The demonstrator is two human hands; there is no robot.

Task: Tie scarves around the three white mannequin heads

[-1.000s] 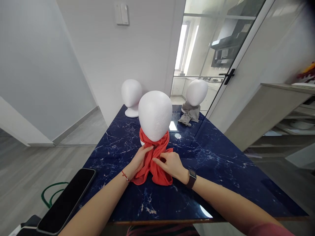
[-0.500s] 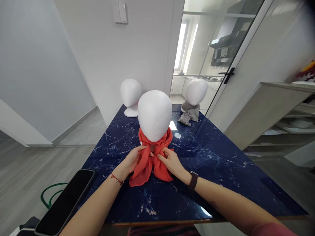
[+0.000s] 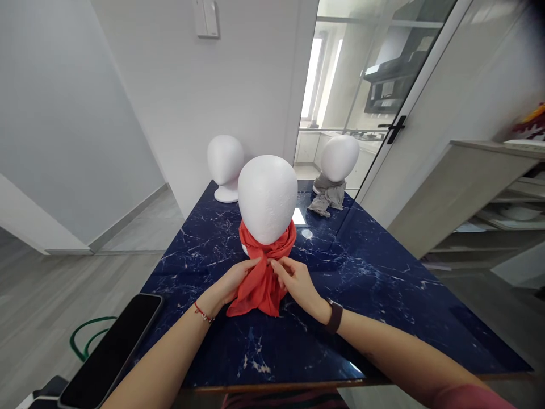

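A white foam mannequin head (image 3: 268, 199) stands upright in front of me with a red scarf (image 3: 260, 284) wrapped round its neck. The scarf's two ends come together at the front and hang down onto the table. My left hand (image 3: 236, 279) is closed on the scarf at the left, its thumb on the cloth just below the neck. From the right, my right hand (image 3: 296, 279) pinches the scarf close to the same spot, fingers bent. The fingertips of both hands are partly hidden in the folds.
The blue marbled table (image 3: 366, 284) carries a bare foam head (image 3: 225, 162) at the back left and another foam head (image 3: 339, 159) with a grey scarf (image 3: 327, 196) at the back right. A phone (image 3: 113, 352) lies at the left edge. A glass door (image 3: 349, 85) stands behind.
The scarf's two ends, apart before, are now drawn together and overlap in front of the neck. My hands have moved closer to each other.
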